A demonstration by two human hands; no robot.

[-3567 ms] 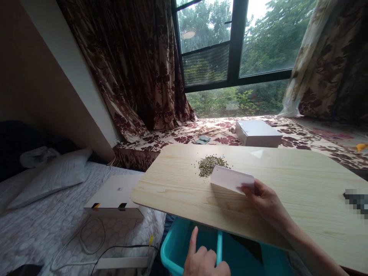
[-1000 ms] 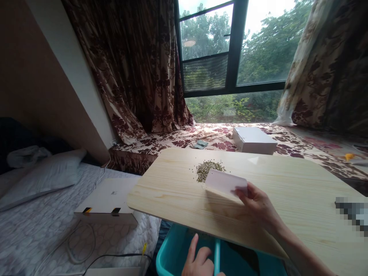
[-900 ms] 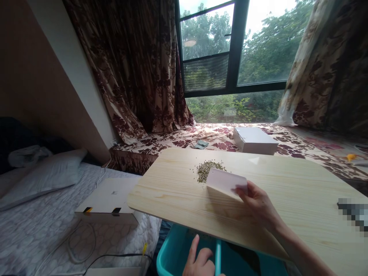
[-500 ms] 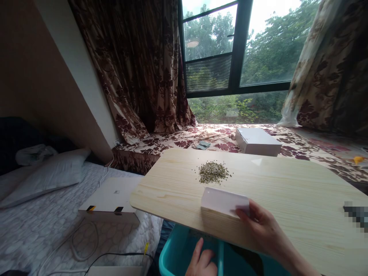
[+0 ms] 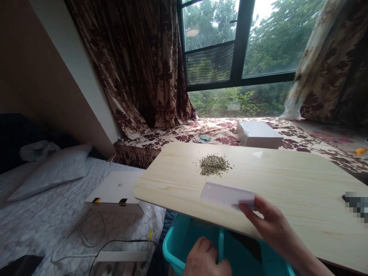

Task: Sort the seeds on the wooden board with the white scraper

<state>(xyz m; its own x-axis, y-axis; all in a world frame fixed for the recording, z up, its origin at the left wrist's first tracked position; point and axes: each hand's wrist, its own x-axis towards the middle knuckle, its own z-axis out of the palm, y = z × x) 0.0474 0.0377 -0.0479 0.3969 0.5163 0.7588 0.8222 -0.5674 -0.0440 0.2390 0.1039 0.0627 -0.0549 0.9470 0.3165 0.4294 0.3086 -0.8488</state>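
Note:
A small heap of greenish beans (image 5: 214, 165) lies on the pale wooden tabletop (image 5: 287, 184). My right hand (image 5: 270, 226) grips a white plastic scraper card (image 5: 225, 195) by its right end; the card rests near the table's front edge, a short way on my side of the heap and apart from it. My left hand (image 5: 207, 258) is below the table edge, closed on the rim or divider of a teal plastic basin (image 5: 184, 241) that sits under the edge. Its fingers are curled and mostly hidden.
A white box (image 5: 258, 134) and a small dark item (image 5: 204, 138) lie on the patterned window seat behind the table. To the left are a bed with a pillow (image 5: 51, 172), a white flat box (image 5: 115, 188) and cables (image 5: 92, 237). A blurred object (image 5: 356, 201) sits at the table's right edge.
The card has been drawn back from the heap toward the front edge of the table. My left hand's raised finger has curled down onto the basin.

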